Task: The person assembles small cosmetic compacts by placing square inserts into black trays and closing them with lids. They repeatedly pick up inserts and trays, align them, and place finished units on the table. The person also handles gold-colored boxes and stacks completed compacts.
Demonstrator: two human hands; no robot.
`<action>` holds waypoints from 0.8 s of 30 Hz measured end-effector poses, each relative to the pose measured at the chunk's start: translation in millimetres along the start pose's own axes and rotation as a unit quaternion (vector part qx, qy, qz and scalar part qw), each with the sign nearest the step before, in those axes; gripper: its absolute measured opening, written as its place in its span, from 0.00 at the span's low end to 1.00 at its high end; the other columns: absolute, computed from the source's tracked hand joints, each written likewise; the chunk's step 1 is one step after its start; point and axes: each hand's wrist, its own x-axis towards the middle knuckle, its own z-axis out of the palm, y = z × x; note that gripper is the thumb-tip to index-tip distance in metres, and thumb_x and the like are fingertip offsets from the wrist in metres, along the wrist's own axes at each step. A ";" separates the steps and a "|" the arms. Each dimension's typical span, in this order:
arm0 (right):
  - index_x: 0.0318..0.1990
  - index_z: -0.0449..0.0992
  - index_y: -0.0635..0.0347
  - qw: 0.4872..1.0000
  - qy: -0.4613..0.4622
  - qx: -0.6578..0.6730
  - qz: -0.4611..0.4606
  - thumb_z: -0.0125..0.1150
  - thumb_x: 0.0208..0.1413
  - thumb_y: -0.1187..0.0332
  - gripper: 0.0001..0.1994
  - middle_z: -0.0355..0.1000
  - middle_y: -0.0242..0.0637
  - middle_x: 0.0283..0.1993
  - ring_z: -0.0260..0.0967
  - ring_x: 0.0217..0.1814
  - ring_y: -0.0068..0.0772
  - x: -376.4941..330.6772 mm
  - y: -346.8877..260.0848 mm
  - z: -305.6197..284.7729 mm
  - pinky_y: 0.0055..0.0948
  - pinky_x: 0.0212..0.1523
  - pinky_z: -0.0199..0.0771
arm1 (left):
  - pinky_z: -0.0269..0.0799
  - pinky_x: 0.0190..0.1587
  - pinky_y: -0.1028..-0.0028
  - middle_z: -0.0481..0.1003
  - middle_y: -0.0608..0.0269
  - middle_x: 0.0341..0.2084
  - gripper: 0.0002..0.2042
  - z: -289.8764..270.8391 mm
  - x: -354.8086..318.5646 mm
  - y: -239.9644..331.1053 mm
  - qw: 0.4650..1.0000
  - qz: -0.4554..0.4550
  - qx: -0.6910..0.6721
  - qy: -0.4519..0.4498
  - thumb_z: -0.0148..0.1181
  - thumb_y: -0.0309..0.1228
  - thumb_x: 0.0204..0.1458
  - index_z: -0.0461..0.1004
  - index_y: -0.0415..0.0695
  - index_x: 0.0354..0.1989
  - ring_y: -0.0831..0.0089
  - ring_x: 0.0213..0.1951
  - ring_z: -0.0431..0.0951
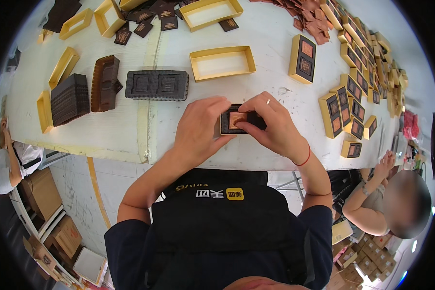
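At the table's near edge, my left hand (200,126) closes around the left end of a small box with a black insert (225,126). My right hand (274,124) curls over its right end, thumb and fingertips pinching a copper-coloured square packet (235,119) in the insert's left compartment. Most of the right compartment is hidden by my right hand. Beyond my hands lie a gold box frame (222,78) and a black two-compartment insert (157,85). A filled gold box (303,59) with a copper and a dark square stands to the far right.
To the left are a stack of dark inserts (70,101), a brown tray (105,84) and gold frames. Dark packets (169,23) and copper packets (314,21) lie at the back. Many filled boxes (330,116) crowd the right, where another person (367,212) sits.
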 end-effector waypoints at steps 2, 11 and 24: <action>0.42 0.73 0.57 1.000 -0.008 -0.010 0.003 0.73 0.45 0.76 0.17 0.74 0.36 0.38 0.71 0.40 0.45 -5.8 3.6 0.4 0.37 0.43 0.74 | 0.70 0.53 0.61 0.73 0.62 0.51 0.32 1.0 0.6 0.8 0.997 0.063 0.041 -0.011 0.78 0.28 0.34 0.71 0.48 0.52 0.57 0.53 0.73; 0.37 0.77 0.62 0.992 0.108 0.066 -0.008 0.62 0.57 0.78 0.03 0.78 0.32 0.37 0.76 0.41 0.25 66.8 40.6 -77.0 0.27 0.48 0.75 | 0.75 0.49 0.63 0.77 0.65 0.47 0.20 0.2 -0.4 7.3 0.981 0.122 0.153 -0.010 0.74 0.27 0.36 0.81 0.48 0.43 0.60 0.52 0.76; 0.37 0.79 0.63 0.950 0.060 -0.307 0.024 0.66 0.46 0.60 0.15 0.78 0.47 0.28 0.77 0.33 0.51 166.4 115.8 -22.4 0.40 0.38 0.77 | 0.75 0.48 0.65 0.78 0.64 0.46 0.27 3.8 0.2 5.4 0.991 0.095 0.092 0.003 0.74 0.25 0.36 0.78 0.47 0.50 0.60 0.49 0.76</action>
